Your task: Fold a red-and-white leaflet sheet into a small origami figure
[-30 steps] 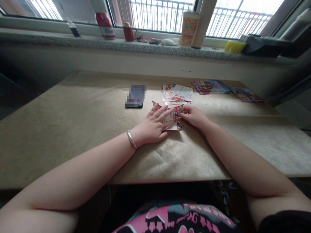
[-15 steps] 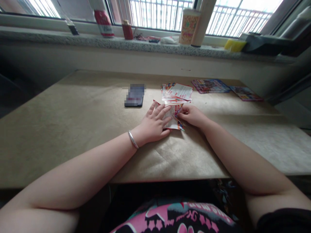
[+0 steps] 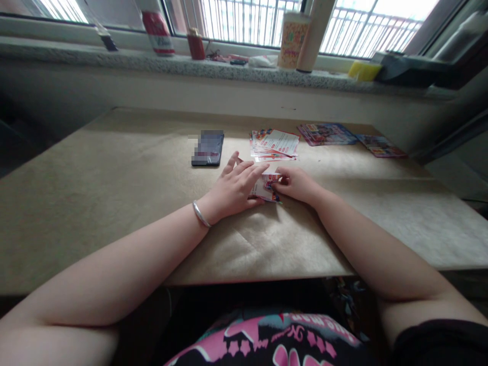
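A printed paper sheet [image 3: 263,189], white with red and blue print, lies on the table between my hands. Its right edge is pinched between the thumb and fingers of my right hand [image 3: 293,184]. My left hand [image 3: 238,185], with a silver bangle at the wrist, is over the sheet's left part, fingers spread and stretched out; it covers much of the paper. Just beyond my hands rests a fanned pile of similar printed sheets [image 3: 280,144].
A dark phone [image 3: 210,150], partly pixelated, lies left of the pile. Two stacks of colourful leaflets [image 3: 328,134] [image 3: 381,146] sit at the back right. On the windowsill [image 3: 229,72] stand a red-and-white can [image 3: 158,33], a red bottle [image 3: 195,46], a patterned cup [image 3: 293,40] and a yellow item [image 3: 364,71].
My left hand's fingers have lifted and arched over the sheet, which now looks narrower between the hands. My right hand keeps its pinch on the right edge. The whole view has shifted slightly.
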Motion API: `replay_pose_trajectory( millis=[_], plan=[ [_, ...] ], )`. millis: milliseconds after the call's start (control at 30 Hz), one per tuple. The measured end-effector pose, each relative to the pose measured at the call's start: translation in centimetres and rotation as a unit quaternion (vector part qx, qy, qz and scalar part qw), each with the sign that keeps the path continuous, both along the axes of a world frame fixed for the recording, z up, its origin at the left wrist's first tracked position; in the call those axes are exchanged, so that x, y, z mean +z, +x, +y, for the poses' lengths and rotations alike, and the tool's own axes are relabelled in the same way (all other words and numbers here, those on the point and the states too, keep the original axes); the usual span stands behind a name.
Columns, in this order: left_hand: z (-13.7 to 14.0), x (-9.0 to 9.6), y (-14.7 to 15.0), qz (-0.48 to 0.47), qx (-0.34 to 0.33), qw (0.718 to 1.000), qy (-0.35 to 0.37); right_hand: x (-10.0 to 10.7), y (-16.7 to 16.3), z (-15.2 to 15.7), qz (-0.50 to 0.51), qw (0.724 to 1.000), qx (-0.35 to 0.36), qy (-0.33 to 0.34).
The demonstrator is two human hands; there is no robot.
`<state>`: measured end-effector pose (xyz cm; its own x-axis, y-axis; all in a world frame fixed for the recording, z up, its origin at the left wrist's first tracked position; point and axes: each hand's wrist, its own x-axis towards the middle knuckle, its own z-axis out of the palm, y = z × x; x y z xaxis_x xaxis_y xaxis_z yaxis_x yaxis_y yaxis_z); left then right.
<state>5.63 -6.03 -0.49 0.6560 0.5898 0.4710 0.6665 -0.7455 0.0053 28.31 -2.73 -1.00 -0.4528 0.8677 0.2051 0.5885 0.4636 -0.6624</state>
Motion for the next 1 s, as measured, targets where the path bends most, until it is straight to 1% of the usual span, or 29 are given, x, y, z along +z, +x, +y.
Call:
replay_pose_trajectory(
  millis=[100,233,300,400,467,600,667,800,900,1000],
  plan=[
    [-0.1,0.3,0.0,0.011,-0.001,1.000,0.017,0.3,-0.1,-0.3,-0.011,1.000,0.002,0.028],
    [-0.2,0.5,0.0,0.030,0.013,0.999,0.030,0.0,0.0,-0.2,0.009,0.999,0.004,0.045],
    [-0.2,0.5,-0.1,0.030,0.020,0.999,0.026,-0.2,0.1,-0.1,0.029,0.999,0.010,0.036],
    [0.0,0.5,-0.4,0.029,0.022,0.999,0.011,-0.5,0.0,-0.1,0.067,0.998,0.015,0.002],
    [0.2,0.4,-0.5,0.022,0.029,0.999,0.004,-0.6,-0.2,-0.1,0.110,0.994,0.013,-0.021],
    [0.6,0.3,-0.5,-0.022,0.043,0.999,-0.003,-0.5,-0.8,-0.1,0.230,0.970,0.000,-0.075],
    [0.8,0.3,-0.5,-0.055,0.034,0.998,-0.007,-0.3,-1.1,-0.1,0.259,0.962,-0.011,-0.088],
    [1.0,0.2,-0.5,-0.098,0.022,0.995,-0.005,0.2,-1.2,-0.4,0.266,0.961,-0.014,-0.079],
    [1.0,0.1,-0.6,-0.122,0.012,0.992,-0.010,0.2,-1.4,-0.6,0.277,0.958,0.013,-0.071],
    [1.1,0.0,-0.7,-0.138,0.005,0.990,-0.030,-0.2,-1.5,-0.6,0.270,0.959,0.047,-0.069]
  ],
)
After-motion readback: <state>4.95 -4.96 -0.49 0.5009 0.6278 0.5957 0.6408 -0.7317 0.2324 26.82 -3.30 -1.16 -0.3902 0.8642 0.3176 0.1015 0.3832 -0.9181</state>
